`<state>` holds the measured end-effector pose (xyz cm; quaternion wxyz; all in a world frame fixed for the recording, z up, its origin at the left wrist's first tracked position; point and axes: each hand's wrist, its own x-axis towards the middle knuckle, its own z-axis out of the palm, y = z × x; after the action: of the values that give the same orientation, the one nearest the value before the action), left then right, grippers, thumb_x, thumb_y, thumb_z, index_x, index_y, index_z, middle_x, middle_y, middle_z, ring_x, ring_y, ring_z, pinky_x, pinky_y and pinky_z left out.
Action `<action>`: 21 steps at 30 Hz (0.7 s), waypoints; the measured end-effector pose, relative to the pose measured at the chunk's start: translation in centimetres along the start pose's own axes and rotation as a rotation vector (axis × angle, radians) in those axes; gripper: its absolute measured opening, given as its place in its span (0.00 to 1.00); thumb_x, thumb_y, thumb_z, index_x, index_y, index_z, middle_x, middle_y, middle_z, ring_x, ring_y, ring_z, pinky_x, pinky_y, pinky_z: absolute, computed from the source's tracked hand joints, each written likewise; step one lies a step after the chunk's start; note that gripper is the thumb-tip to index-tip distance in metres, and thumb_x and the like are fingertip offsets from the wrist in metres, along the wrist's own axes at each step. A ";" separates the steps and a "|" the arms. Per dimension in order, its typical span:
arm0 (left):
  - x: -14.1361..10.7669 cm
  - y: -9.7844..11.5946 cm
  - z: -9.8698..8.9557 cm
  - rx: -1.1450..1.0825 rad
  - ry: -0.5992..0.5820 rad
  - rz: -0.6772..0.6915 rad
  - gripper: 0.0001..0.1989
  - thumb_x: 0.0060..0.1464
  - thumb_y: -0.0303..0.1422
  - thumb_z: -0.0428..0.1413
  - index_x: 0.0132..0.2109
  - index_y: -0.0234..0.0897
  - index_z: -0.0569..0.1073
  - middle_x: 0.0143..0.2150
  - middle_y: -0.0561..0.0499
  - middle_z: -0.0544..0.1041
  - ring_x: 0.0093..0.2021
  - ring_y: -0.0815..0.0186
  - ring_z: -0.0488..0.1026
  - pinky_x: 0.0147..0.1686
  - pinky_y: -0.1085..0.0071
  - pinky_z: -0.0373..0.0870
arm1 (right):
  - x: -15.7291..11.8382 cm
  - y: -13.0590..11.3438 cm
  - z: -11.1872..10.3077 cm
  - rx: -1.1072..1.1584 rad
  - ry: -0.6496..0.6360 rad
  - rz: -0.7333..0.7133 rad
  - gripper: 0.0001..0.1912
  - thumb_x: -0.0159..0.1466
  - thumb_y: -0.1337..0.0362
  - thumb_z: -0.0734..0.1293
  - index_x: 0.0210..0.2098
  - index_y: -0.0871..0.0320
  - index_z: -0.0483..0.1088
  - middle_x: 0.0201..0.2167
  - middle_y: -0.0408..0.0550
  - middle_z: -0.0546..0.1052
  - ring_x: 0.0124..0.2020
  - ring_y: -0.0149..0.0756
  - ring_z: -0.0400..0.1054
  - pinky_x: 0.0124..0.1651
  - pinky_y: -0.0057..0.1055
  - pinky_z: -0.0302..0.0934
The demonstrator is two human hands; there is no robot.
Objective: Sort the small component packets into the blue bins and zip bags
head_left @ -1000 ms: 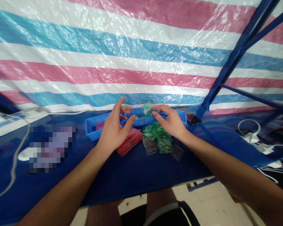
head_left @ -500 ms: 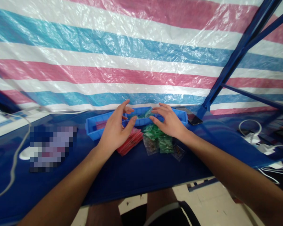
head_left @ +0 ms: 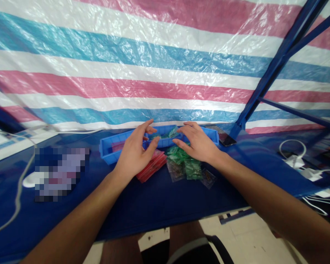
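As two bare hands hover over a row of three blue bins (head_left: 110, 157) running left to right, a green packet (head_left: 172, 132) lies in the middle one, its long axis unclear. The left hand (head_left: 134, 152) is empty, fingers parted; the right hand (head_left: 199, 145) is loosely spread, contact with the packet unclear. Nearer sit red packets (head_left: 151, 167), slanting away rightward, and piled green packets (head_left: 193, 168), both too overlapped to count. Hands partly block the bins.
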<state>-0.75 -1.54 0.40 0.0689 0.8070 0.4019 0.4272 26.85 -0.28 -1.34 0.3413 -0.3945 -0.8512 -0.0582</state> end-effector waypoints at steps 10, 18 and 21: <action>0.1 0.1 -0.1 0.014 0.010 0.004 0.29 0.73 0.43 0.56 0.74 0.38 0.66 0.60 0.42 0.82 0.56 0.53 0.80 0.57 0.55 0.81 | 0.1 -0.7 -0.3 0.092 -0.057 -0.051 0.20 0.78 0.48 0.65 0.57 0.54 0.78 0.54 0.58 0.83 0.72 0.59 0.66 0.77 0.62 0.57; 0.0 0.0 0.0 0.018 -0.019 0.024 0.28 0.73 0.42 0.57 0.74 0.39 0.66 0.60 0.42 0.83 0.56 0.52 0.81 0.58 0.54 0.80 | 0.4 -1.6 -1.6 0.280 -0.166 -0.198 0.23 0.81 0.55 0.59 0.36 0.49 0.81 0.45 0.50 0.87 0.72 0.52 0.69 0.77 0.57 0.59; 0.0 -0.1 0.0 0.013 -0.034 0.013 0.29 0.73 0.42 0.57 0.74 0.39 0.66 0.60 0.44 0.82 0.54 0.53 0.82 0.57 0.56 0.80 | 0.4 -1.5 -1.4 0.268 -0.202 -0.229 0.21 0.81 0.56 0.60 0.39 0.50 0.82 0.43 0.49 0.88 0.68 0.52 0.74 0.78 0.58 0.56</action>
<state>-0.79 -1.49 0.37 0.0676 0.8172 0.3982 0.4111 26.39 -1.59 0.24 0.2948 -0.2500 -0.9205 0.0571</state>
